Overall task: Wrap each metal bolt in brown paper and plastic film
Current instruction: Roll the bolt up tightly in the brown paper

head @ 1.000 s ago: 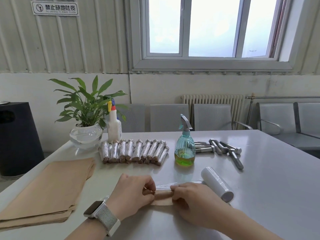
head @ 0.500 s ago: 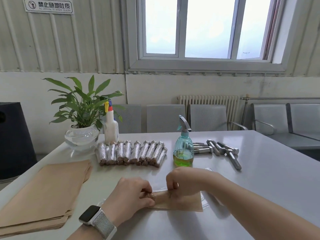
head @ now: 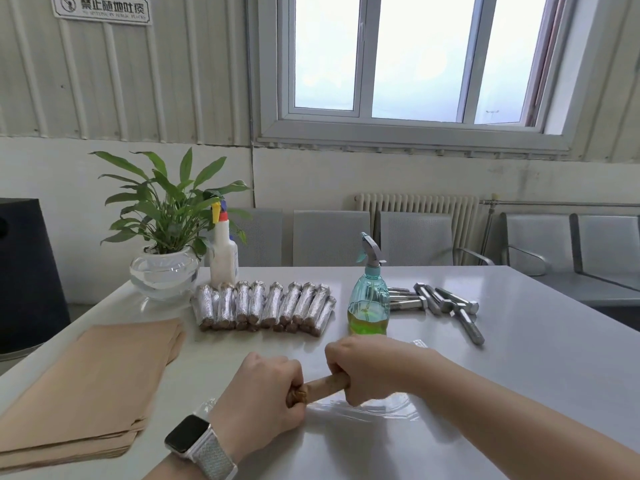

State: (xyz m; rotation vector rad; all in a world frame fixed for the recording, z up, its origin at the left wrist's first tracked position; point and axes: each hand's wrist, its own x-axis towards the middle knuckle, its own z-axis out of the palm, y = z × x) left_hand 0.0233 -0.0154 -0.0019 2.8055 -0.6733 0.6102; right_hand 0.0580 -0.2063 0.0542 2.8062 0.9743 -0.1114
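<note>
The metal bolt itself is hidden — only a brown paper roll (head: 327, 385) shows between the two hands, and its ends are covered by the fingers. The sheet of clear plastic film (head: 363, 408) under it is hard to see; only some shine and wrinkles on the white table (head: 519, 375) show it. The left hand (head: 263, 400), with a watch on the wrist, is curled tight around the left end of the roll. The right hand (head: 367, 368) grips the right end from above, knuckles up. The roll lies low over the table, near the front edge. Behind stand a row of film-wrapped bolts (head: 263, 306), a blue-green spray bottle (head: 369, 299) and some bare steel bolts (head: 446, 304) — well apart from the hands.
</note>
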